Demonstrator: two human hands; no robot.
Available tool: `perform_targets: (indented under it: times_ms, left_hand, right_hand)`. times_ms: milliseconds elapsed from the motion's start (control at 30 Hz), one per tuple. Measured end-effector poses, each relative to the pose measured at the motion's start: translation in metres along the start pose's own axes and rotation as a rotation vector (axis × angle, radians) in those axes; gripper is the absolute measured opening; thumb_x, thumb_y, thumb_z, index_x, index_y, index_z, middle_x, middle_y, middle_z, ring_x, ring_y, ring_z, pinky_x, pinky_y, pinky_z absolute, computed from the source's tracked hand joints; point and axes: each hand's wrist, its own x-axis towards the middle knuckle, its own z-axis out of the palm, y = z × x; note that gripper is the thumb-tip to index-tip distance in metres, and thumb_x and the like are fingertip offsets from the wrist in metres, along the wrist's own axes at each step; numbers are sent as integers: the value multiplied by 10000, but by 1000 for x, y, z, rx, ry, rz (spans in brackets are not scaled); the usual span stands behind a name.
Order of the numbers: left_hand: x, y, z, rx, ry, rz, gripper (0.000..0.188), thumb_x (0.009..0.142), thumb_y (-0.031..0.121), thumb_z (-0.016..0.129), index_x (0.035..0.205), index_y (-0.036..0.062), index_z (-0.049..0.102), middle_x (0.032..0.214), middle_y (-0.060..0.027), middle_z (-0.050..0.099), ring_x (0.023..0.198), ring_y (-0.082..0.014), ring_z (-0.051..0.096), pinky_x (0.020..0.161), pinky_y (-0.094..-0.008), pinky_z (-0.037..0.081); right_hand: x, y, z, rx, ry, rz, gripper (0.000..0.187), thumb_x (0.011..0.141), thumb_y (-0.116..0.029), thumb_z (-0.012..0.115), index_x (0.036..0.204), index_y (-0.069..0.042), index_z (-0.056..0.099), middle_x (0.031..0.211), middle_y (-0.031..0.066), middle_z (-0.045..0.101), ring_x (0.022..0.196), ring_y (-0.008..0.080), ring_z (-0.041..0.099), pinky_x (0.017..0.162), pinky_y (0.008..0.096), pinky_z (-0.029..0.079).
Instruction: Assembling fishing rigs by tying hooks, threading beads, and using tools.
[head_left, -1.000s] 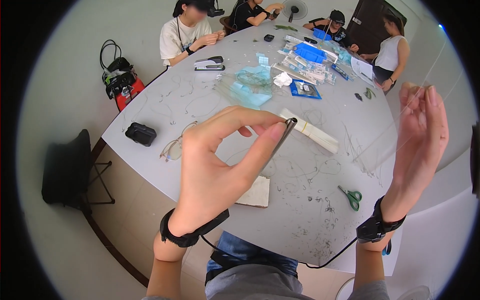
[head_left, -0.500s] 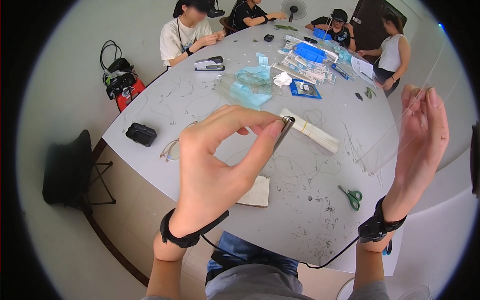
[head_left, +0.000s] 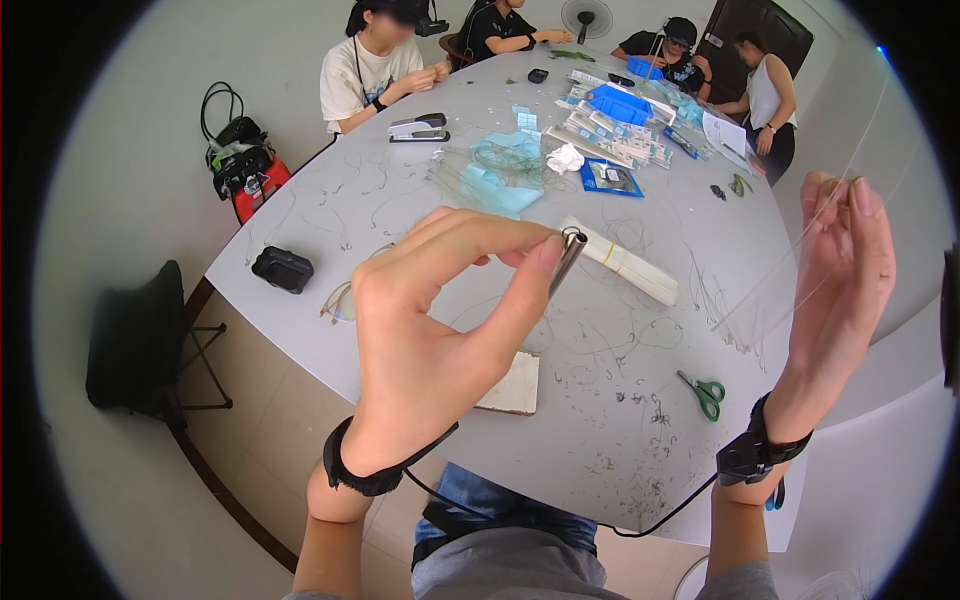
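My left hand [head_left: 440, 320] is raised over the table, thumb and forefinger pinching a slim silver metal tube [head_left: 568, 264]. At the tube's top end a small dark curved piece, like a fishhook [head_left: 571, 232], shows by the fingertips. Higher at the right, my right hand [head_left: 848, 240] is closed in a pinch on a thin clear fishing line [head_left: 858, 150]. Strands of the line run up past the fingers and slant down toward the table. Whether the line joins the tube cannot be made out. Below lie loose fishhooks [head_left: 590, 375] and a white block [head_left: 515, 385], partly hidden by my left hand.
Green scissors [head_left: 704, 394] lie near the right edge. A banded white strip bundle [head_left: 625, 262], a black tray [head_left: 282, 269], glasses [head_left: 335, 300], a stapler [head_left: 418, 128] and a blue bin [head_left: 620, 104] are on the table [head_left: 380, 215]. Several people sit or stand around the far side.
My hands stay nearly still, the left shifting very slightly with the tube. At the far right, the standing person has moved a little to the left.
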Motion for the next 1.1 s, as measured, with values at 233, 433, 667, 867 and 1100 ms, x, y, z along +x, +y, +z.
perform_targets:
  times_ms: [233, 433, 667, 867, 1100]
  left_hand:
    - [0, -1, -1, 3, 11, 9, 64, 821, -4, 666, 880, -25, 680, 855, -77, 706, 783, -120, 576, 719, -250, 433]
    - [1, 0, 0, 0, 12, 7, 68, 828, -3, 662, 890, -27, 680, 858, -79, 706, 794, -121, 582, 719, -247, 432]
    - [1, -1, 1, -12, 30, 23, 67, 835, -7, 657, 894, -30, 677, 859, -79, 704, 776, -118, 567, 716, -245, 428]
    - [0, 1, -1, 23, 24, 37, 72, 832, -7, 656, 897, -27, 679, 856, -80, 704, 768, -115, 563, 702, -245, 424]
    - [0, 2, -1, 57, 32, 57, 61, 813, -9, 670, 869, -18, 691, 842, -66, 705, 752, -116, 564, 687, -245, 425]
  right_hand:
    - [1, 3, -3, -27, 2, -12, 223, 936, -175, 565, 938, 35, 639, 832, 71, 582, 825, 130, 520, 866, 271, 390]
    - [1, 3, -4, -10, -1, -6, 223, 937, -177, 565, 931, 34, 638, 835, 71, 583, 829, 136, 522, 869, 275, 390]
    - [0, 2, -4, -14, -5, -11, 224, 939, -181, 564, 906, 29, 634, 835, 72, 585, 828, 142, 526, 865, 275, 394]
    - [1, 3, -5, -11, -19, -18, 224, 941, -180, 561, 914, 31, 632, 835, 71, 583, 836, 143, 528, 870, 278, 394]
    - [1, 3, -8, -4, -10, -18, 221, 943, -171, 553, 935, 36, 631, 838, 72, 579, 841, 149, 526, 876, 282, 389]
